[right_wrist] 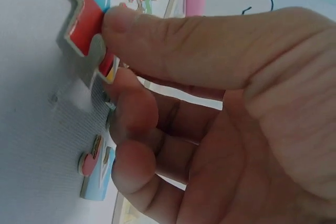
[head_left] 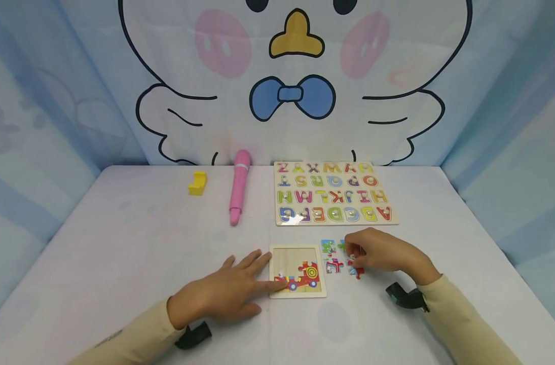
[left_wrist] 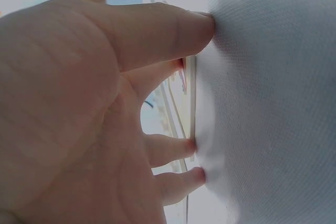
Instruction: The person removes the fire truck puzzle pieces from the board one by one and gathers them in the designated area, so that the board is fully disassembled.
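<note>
A small square wooden puzzle board [head_left: 286, 259] lies on the table with part of a red, yellow and blue vehicle picture set in it. My left hand [head_left: 224, 291] rests at its left side, fingers spread, the index fingertip touching the picture's lower left. In the left wrist view the thumb [left_wrist: 163, 32] touches the table. My right hand [head_left: 386, 251] is over the loose pieces right of the board. In the right wrist view its thumb and index finger pinch a red and blue puzzle piece [right_wrist: 86, 24], tilted. Another puzzle piece [right_wrist: 97, 174] lies below it in that view.
Loose jigsaw pieces, among them a green and blue one [head_left: 328, 247] and a red one [head_left: 334, 265], lie beside the board. Behind them is an alphabet board [head_left: 327, 205]. A pink pen-shaped thing [head_left: 238, 190] and a yellow block [head_left: 197, 183] lie farther left.
</note>
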{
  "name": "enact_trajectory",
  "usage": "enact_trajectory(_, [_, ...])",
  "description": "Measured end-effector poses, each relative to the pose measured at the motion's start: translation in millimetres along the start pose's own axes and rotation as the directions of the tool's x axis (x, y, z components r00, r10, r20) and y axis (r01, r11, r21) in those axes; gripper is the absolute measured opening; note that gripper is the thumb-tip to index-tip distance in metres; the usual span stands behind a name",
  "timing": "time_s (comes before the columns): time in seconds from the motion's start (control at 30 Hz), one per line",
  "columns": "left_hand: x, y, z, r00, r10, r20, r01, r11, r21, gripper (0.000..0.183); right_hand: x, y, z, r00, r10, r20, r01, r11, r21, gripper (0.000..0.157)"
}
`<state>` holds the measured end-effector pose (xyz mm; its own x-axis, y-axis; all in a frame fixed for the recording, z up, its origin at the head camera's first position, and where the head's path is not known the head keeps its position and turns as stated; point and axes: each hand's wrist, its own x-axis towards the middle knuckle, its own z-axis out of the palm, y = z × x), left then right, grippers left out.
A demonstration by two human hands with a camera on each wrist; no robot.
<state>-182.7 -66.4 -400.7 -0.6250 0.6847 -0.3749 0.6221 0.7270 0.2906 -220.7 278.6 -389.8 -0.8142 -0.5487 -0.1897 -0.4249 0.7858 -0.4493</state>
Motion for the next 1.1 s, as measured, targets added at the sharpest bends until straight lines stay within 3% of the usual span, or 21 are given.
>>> enact_trajectory(0.3, [-0.1,0.1,0.0,1.0,0.002,0.001,-0.002,1.0,-0.009,0.066,-2,-19,3.8,0.99,0.14,-0.015,-0.141,0.981,-0.134,0.021])
enact_trajectory(0.5, [0.4,0.0,0.1,1.0,0.001,0.004,-0.001,1.0,-0.01,0.066,-2,-24,6.8,0.988,0.151,-0.023,-0.153,0.966,-0.209,0.023])
enact_trajectory(0.8, [0.1,-0.5,1.5,1.0,0.005,-0.002,-0.005,1.0,-0.002,0.066,-2,-29,7.6,0.988,0.148,-0.039,-0.154,0.962,-0.227,0.021])
enact_trajectory(0.9, [-0.2,-0.4,1.3,1.0,0.006,-0.002,-0.006,1.0,0.003,0.066,-1,-34,7.7,0.993,0.097,-0.073,-0.109,0.974,-0.197,0.023])
enact_trajectory(1.1, [0.0,-0.8,0.4,1.0,0.008,0.004,-0.008,1.0,0.009,0.065,6,-42,20.5,0.986,-0.108,-0.128,0.089,0.986,-0.144,0.035])
